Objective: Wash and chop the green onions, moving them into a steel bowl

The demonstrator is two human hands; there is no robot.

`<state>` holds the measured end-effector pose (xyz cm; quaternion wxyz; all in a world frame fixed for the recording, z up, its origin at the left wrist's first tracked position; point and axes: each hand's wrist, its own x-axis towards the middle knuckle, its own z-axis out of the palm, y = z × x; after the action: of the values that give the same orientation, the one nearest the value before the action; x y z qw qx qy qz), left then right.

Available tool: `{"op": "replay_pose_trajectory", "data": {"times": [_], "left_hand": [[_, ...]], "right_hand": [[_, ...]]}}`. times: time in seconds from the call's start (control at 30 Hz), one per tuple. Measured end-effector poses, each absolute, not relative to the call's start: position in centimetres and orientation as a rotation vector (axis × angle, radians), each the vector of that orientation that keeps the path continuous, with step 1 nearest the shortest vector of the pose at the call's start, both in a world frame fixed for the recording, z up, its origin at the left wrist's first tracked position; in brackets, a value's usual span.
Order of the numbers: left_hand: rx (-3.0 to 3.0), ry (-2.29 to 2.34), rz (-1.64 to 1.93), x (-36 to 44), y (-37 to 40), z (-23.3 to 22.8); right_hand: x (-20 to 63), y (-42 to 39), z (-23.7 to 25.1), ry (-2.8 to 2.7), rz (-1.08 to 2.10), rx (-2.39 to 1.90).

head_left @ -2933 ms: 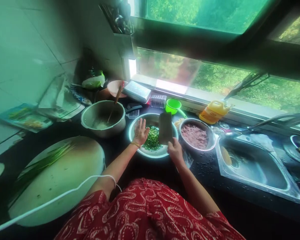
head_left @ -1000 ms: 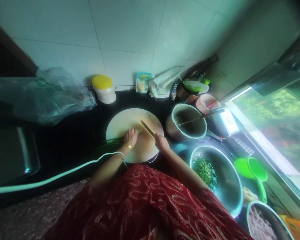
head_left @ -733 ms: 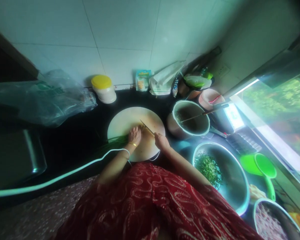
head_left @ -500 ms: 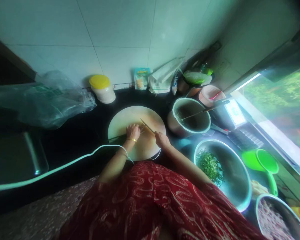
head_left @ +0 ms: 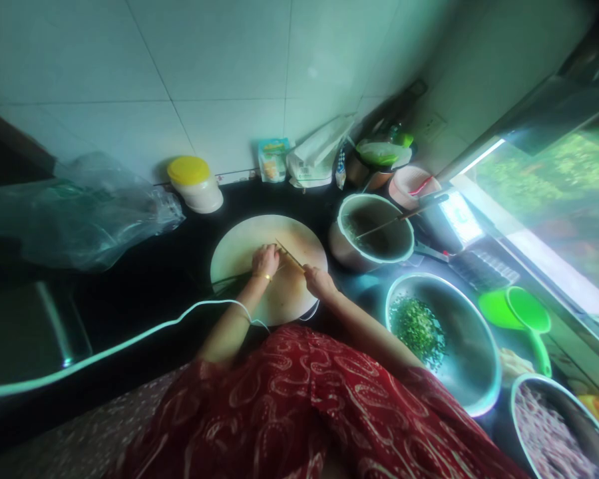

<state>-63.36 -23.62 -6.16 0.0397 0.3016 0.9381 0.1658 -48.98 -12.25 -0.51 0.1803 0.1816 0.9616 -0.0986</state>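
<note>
A round, pale cutting board [head_left: 279, 303] lies on the dark counter in front of me. My right hand [head_left: 321, 283] is wrapped around the handle of a knife [head_left: 290, 253], whose blade points away and to the left over the board. Close beside the blade, my left hand [head_left: 266, 260], with a gold bangle at the wrist, is closed over a bunch of thin green stalks. The dark green ends of the stalks [head_left: 229, 283] stick out to the left past the wrist. Cut tips near the blade are too small to make out clearly.
Right of the board stand a deep pot [head_left: 357, 249] with a long utensil, a metal basin [head_left: 472, 359] with chopped greens, a bowl of pinkish pieces [head_left: 549, 432] and a green dipper [head_left: 504, 309]. A white cable [head_left: 170, 324] crosses at left. Behind is a yellow-lidded jar [head_left: 199, 189].
The view has swung slightly, so the board and the items behind it sit a little further left. Both hands stay at the board, with the knife still beside the left fingers.
</note>
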Motion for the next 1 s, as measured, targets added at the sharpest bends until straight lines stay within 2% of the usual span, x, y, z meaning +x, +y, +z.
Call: {"op": "replay_pose_trajectory", "data": {"times": [0.17, 0.37, 0.7, 1.0], "left_hand": [[1.16, 2.816, 0.407, -61.0, -25.7, -7.4], [1.161, 2.792, 0.345, -61.7, -25.4, -8.0], [1.16, 2.756, 0.478, -62.1, -25.0, -9.4], [1.164, 2.812, 0.641, -62.6, -24.5, -10.2]], "right_hand": [[-49.0, -12.4, -0.6, 2.714, -0.306, 0.498], [-49.1, -12.8, -0.2, 2.716, -0.285, 0.468], [-49.2, -13.0, 0.3, 2.705, -0.324, 0.5], [-50.3, -14.7, 1.2, 2.728, -0.23, 0.446]]}}
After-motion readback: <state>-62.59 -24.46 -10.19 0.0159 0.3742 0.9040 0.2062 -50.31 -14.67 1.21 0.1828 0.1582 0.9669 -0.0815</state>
